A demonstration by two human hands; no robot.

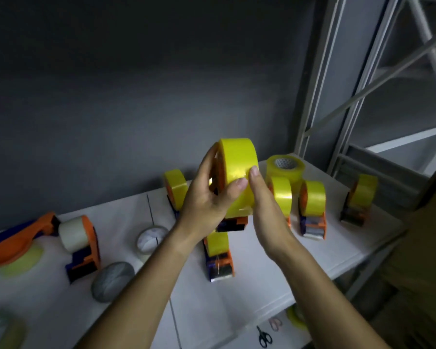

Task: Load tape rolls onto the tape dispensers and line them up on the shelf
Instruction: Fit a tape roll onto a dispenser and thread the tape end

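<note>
I hold an orange and blue tape dispenser (230,224) loaded with a yellow tape roll (238,170) up above the white shelf (237,298). My left hand (207,195) grips the roll and its orange hub from the left, thumb on the tape face. My right hand (264,205) touches the tape face from the right with thumb and fingers. Several loaded dispensers stand on the shelf: one behind my left hand (175,188), one below my hands (218,258), and three to the right (282,195) (312,210) (360,200).
A stack of yellow rolls (285,167) stands at the back. On the left lie a dispenser with a white roll (79,244), an orange dispenser on its side (18,238), and loose rolls (150,239) (112,280) (0,328). Scissors (263,337) lie on the lower shelf.
</note>
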